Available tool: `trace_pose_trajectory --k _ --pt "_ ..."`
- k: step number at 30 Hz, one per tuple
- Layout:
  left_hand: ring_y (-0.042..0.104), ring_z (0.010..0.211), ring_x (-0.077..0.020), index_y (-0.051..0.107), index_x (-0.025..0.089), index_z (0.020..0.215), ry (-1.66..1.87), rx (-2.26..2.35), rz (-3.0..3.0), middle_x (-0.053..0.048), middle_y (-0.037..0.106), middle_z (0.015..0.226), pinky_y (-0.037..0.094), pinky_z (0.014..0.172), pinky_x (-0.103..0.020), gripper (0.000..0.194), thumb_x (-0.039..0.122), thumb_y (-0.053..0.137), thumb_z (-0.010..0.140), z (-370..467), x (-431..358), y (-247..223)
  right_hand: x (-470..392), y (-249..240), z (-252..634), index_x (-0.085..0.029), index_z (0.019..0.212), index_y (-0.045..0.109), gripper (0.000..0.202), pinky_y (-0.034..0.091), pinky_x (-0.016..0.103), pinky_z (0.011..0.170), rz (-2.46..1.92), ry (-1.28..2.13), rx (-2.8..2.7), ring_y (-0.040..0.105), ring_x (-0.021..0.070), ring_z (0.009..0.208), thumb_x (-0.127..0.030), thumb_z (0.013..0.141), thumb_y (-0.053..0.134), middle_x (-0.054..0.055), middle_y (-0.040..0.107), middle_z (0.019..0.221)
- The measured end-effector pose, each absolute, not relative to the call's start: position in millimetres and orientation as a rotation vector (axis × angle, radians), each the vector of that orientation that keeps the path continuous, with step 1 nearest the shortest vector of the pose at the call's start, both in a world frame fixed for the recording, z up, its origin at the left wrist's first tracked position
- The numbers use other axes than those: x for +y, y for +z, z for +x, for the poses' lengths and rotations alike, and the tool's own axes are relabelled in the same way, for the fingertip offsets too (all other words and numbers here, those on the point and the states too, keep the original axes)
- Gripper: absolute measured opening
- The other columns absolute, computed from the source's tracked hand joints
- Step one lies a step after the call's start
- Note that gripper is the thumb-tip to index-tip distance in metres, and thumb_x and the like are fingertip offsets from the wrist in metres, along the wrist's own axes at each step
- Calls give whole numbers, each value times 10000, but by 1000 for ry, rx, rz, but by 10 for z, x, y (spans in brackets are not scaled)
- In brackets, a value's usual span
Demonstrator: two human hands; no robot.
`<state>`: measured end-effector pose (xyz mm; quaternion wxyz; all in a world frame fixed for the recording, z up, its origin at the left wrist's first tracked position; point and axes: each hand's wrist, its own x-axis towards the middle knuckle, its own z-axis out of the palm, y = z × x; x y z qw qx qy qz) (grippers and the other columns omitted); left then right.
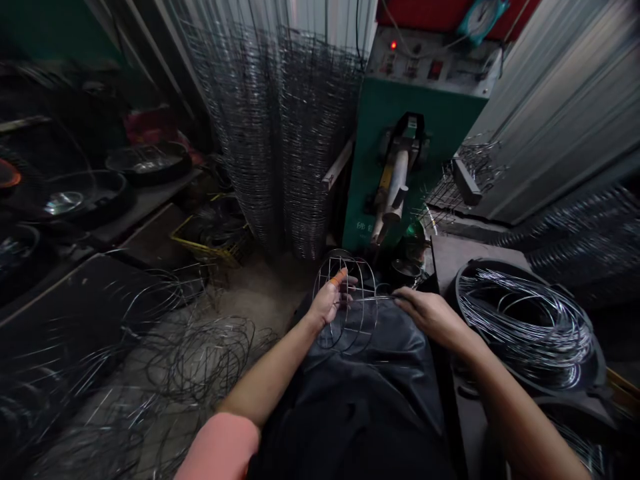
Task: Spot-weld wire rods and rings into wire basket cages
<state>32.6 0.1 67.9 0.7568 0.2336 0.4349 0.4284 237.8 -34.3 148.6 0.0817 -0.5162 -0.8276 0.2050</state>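
A round wire frame (376,312) of curved rods and rings stands over the dark apron (400,353) on the lap. My left hand (331,299) reaches into its left side, an orange covering on one finger, fingers curled around its wires. To the right, my right hand (417,305) pinches thin straight metal rods (384,297) between thumb and fingers. These rods run leftward across the frame toward my left hand. Where their far ends lie is hard to make out.
Ahead stands a green machine (370,140) with a protruding metal arm (397,180). Tall stacks of wire frames (305,133) rise behind. Wire rings fill a black tub (525,320) at right. Loose wire loops (200,360) cover the floor left, near a yellow crate (200,248).
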Motion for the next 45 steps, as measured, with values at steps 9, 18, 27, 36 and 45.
trace_pose_trajectory --k 9,18,27,36,45 --pt "516 472 -108 622 103 947 891 747 479 -77 599 734 429 390 -240 638 628 285 813 78 -12 552 37 1755 2157 -173 895 632 167 422 248 657 -1434 372 -2710 584 172 762 -219 844 480 71 601 885" --pt "478 460 -69 617 118 1005 1070 651 479 -81 607 827 344 355 -190 577 613 428 776 -94 -44 402 180 1719 2439 -180 813 619 167 444 260 646 -1250 606 -2381 580 165 724 -292 801 495 46 631 793" --pt "486 493 -62 631 137 1008 1074 664 529 -68 593 860 347 363 -178 601 643 500 711 -96 -64 395 -39 1078 2278 -180 773 570 126 417 255 612 -1328 826 -2187 550 159 671 -265 765 477 17 604 711" --pt "381 442 -47 610 155 1005 1082 783 620 44 438 557 253 375 -166 514 493 691 626 6 -185 448 -130 875 2105 -179 704 513 135 352 227 533 -1378 1162 -1899 441 120 597 -310 727 491 -20 477 637" --pt "364 434 -31 638 139 926 1141 840 613 -44 570 779 243 361 -180 586 658 517 683 -24 -141 433 -261 1124 2225 -179 723 532 150 387 232 562 -1390 1123 -1918 489 138 626 -323 745 496 -7 521 656"
